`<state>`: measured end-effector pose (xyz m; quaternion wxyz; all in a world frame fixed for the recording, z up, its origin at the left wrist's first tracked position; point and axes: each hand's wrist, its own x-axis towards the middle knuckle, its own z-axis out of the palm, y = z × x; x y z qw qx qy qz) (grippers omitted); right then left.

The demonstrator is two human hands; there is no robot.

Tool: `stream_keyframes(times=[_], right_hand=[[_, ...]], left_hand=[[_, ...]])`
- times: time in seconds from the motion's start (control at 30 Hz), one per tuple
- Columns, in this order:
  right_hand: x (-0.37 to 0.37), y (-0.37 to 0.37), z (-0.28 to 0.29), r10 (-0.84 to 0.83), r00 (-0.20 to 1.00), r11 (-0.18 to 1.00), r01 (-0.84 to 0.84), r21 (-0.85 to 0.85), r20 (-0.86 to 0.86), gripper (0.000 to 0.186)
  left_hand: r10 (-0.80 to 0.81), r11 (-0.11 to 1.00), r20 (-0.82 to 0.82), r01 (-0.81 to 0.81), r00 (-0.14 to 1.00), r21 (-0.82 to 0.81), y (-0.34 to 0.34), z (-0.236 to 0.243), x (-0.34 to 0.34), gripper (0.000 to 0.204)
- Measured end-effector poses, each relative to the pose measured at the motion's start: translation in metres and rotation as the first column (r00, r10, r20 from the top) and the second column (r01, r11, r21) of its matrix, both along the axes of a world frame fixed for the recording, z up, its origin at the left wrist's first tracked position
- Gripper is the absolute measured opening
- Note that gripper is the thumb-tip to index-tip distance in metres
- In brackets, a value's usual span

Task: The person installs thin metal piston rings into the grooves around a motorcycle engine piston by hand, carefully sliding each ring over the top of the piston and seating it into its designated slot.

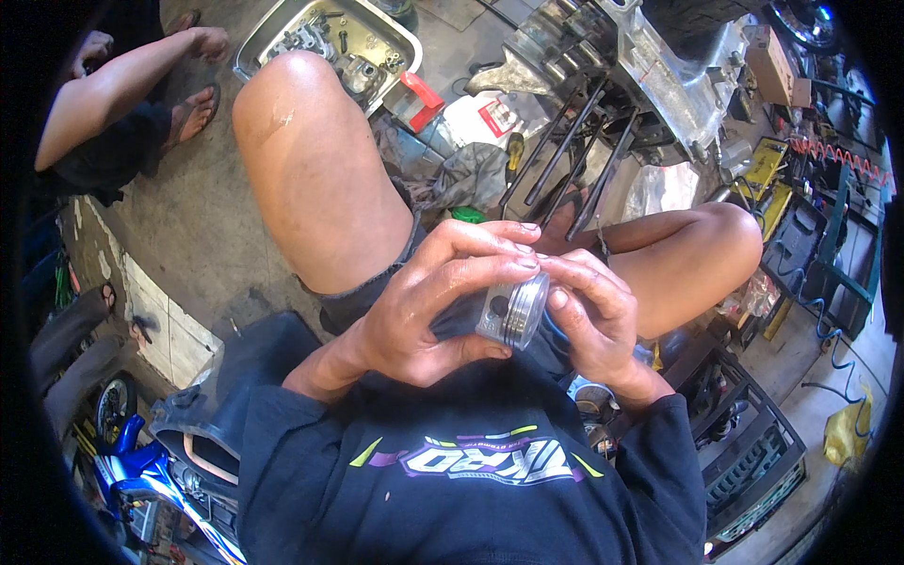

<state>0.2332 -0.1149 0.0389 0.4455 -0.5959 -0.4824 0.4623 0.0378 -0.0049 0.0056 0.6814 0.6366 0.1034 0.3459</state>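
Observation:
A silvery metal piston (513, 315) is held up in front of my chest, tilted on its side, with ring grooves round its edge and a dark pin hole in its skirt. My left hand (428, 311) grips it, thumb below and fingers over the top. From the other side my right hand (603, 315) closes on the piston's crown edge, its thumb and fingers against the rim. The fingers partly cover the piston, and I cannot make out whether all its rings are fitted.
Past my knees are a metal tray (416, 47) of small engine parts, a large engine case (673, 71), a grey rag (471, 179) and a screwdriver (513, 155). Another person's arm (132, 89) is at far left. A black crate (753, 471) stands at right, a blue motorbike (141, 471) lower left.

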Motion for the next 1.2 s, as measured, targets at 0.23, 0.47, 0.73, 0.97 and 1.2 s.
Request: stream_keyframes(times=[0.23,0.47,0.73,0.97,1.2], right_hand=[[0.004,0.001,0.013,-0.152,0.874,0.91,-0.058,0.41,0.461,0.03],[-0.006,0.013,0.031,-0.139,0.867,0.964,0.007,0.266,0.479,0.032],[0.002,0.024,0.031,-0.09,0.92,0.985,0.027,0.168,0.382,0.021],[0.01,0.035,0.036,0.046,0.962,0.995,-0.067,0.072,0.269,0.019],[0.018,0.044,0.038,0.191,0.963,0.982,-0.189,-0.029,0.188,0.019]], left_hand=[[0.097,0.98,-0.078,-0.109,0.992,-0.164,-0.008,0.001,0.007,0.068],[0.417,0.892,-0.123,-0.379,0.901,0.248,-0.013,0.001,0.02,0.066],[0.495,0.812,-0.116,-0.411,0.861,0.414,-0.01,0.004,0.019,0.06],[0.481,0.835,-0.09,-0.424,0.872,0.351,-0.01,-0.002,0.016,0.06],[0.486,0.826,-0.077,-0.429,0.871,0.365,-0.009,-0.007,0.013,0.061]])
